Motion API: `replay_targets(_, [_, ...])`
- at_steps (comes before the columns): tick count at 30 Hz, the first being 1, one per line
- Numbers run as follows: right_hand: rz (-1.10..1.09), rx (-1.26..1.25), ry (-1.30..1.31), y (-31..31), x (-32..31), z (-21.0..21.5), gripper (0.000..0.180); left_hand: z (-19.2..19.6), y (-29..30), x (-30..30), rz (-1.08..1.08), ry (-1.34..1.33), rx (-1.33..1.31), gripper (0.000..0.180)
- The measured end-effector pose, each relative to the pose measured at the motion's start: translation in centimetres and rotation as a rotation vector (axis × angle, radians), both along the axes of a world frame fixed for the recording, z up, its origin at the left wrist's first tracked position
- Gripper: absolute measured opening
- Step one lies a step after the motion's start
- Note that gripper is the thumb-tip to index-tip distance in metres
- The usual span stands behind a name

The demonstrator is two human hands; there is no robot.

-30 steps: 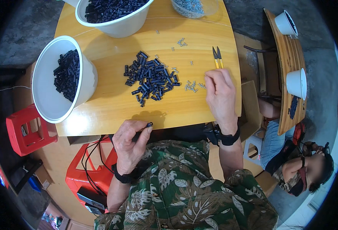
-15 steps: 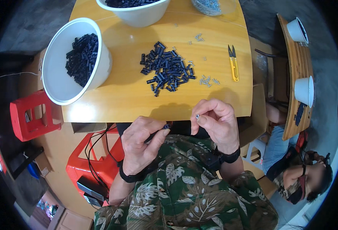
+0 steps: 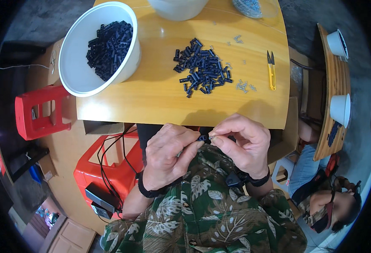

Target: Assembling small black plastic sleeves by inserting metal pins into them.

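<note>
Assembly of a small part, seen from above. The left hand (image 3: 168, 156) pinched a short black tubular piece (image 3: 202, 137) between thumb and forefinger, its grip pressed together on the piece just below the near edge of the wooden worktop (image 3: 160, 97). Touching it from the right, the right hand (image 3: 242, 143) held a tiny pale metal part (image 3: 212, 136) in a closed fingertip grip, so that the two grips met tip to tip over the lap of the leaf-print shirt (image 3: 210, 215). Whether the metal part had entered the black piece could not be told at this scale. Up and to the left of the grips stood a white bowl (image 3: 78, 76) part-filled with black pieces; straight above them lay a loose heap of black pieces (image 3: 202, 67); up and to the right lay scattered small metal parts (image 3: 245, 87) and, just beyond, yellow-handled snips (image 3: 271, 71). To do the step well, the axes of the two parts probably needed to be kept in line, the black piece held still by the left grip while the right grip fed the metal part straight in with light pressure; a tilted approach would likely jam or drop it.
</note>
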State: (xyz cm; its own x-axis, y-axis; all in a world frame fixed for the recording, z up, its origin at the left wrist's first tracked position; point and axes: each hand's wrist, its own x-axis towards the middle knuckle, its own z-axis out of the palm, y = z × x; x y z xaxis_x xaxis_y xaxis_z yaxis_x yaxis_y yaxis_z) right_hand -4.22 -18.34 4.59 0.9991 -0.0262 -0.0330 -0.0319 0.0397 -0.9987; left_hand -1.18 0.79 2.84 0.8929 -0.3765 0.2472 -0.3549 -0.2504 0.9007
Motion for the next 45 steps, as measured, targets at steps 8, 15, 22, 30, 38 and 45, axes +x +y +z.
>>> replay_targets(8, [0.033, -0.165, -0.07, 0.2, 0.5, 0.6, 0.015, 0.0, -0.1, -0.1, 0.002, -0.094, 0.029, 0.024])
replay_targets(15, [0.077, -0.431, -0.156, 0.2, 1.1, 1.4, 0.016, -0.3, -0.1, 0.1, -0.022, -0.204, 0.06, 0.029])
replay_targets(22, [0.144, -0.552, -0.221, 0.2, 1.3, 1.8, 0.016, -0.3, -0.3, -0.1, -0.054, -0.255, 0.133, 0.031])
replay_targets(30, [0.181, -0.555, -0.219, 0.2, 1.5, 1.9, 0.017, -0.1, -0.3, -0.2, -0.057, -0.234, 0.19, 0.028])
replay_targets(38, [0.136, -0.339, -0.067, -0.6, 0.5, 0.7, 0.019, -0.1, -0.2, -0.2, -0.072, -0.234, 0.138, 0.031])
replay_targets(45, [0.135, -0.503, -0.104, -0.3, 0.5, 1.7, 0.019, -0.1, -0.6, -0.5, -0.057, -0.276, 0.206, 0.032])
